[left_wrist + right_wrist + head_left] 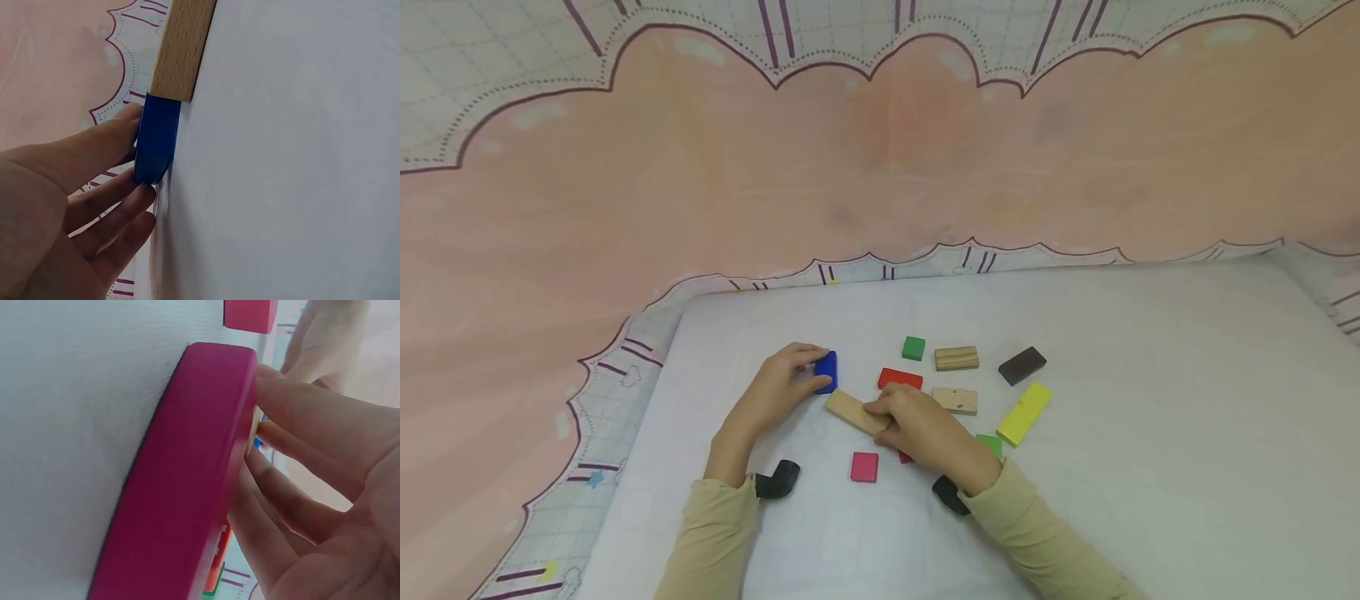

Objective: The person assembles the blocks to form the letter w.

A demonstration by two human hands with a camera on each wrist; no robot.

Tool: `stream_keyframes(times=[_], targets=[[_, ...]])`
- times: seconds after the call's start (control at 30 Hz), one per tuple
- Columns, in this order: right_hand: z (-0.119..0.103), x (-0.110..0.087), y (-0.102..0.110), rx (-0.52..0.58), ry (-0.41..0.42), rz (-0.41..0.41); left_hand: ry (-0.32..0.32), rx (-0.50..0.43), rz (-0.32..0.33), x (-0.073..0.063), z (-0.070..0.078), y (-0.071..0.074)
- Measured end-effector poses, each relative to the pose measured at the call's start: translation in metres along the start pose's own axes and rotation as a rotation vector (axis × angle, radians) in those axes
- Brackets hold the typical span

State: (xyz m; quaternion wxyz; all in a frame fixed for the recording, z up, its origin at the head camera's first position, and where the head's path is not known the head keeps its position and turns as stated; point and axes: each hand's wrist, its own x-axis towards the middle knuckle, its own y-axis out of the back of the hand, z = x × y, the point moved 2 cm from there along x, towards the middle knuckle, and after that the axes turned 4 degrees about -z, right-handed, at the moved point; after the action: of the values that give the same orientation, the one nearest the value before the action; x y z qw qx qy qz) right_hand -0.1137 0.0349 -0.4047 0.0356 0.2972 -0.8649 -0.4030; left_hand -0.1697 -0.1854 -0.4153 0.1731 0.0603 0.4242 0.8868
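Note:
My left hand (775,390) pinches a dark blue block (827,372) between thumb and fingers at the left of the group. A long light wooden block (852,412) slants away from it, its far end right at the blue block's lower end. Thumb and fingers of my right hand (931,429) grip the near end of that wooden block. In the left wrist view the blue block (157,137) and wooden block (182,50) line up end to end. A magenta block (175,475) lies close under my right hand, mostly hidden in the head view.
A pinkish-red square (864,467) lies in front. Beyond and right are a green square (913,348), a red block (900,379), two wooden blocks, a dark brown block (1022,366), a yellow block (1025,414) and a half-covered green block (990,443). White cloth (1165,417) covers the table.

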Motion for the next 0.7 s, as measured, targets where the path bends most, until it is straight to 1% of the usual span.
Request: stream_keyframes(times=[0.27,0.5,0.7], targets=[[-0.0002,0.0031,-0.0020,0.002,0.026,0.014,0.056,0.030,0.006,-0.0018,0.0042,0.0017],[-0.0004,0.0035,-0.0016,0.036,0.019,0.012,0.049,0.010,-0.014,-0.0024,0.0050,0.0023],[-0.0031,0.0023,-0.0031,0.024,-0.001,0.022,0.041,0.009,-0.016,-0.0026,0.0027,0.0032]])
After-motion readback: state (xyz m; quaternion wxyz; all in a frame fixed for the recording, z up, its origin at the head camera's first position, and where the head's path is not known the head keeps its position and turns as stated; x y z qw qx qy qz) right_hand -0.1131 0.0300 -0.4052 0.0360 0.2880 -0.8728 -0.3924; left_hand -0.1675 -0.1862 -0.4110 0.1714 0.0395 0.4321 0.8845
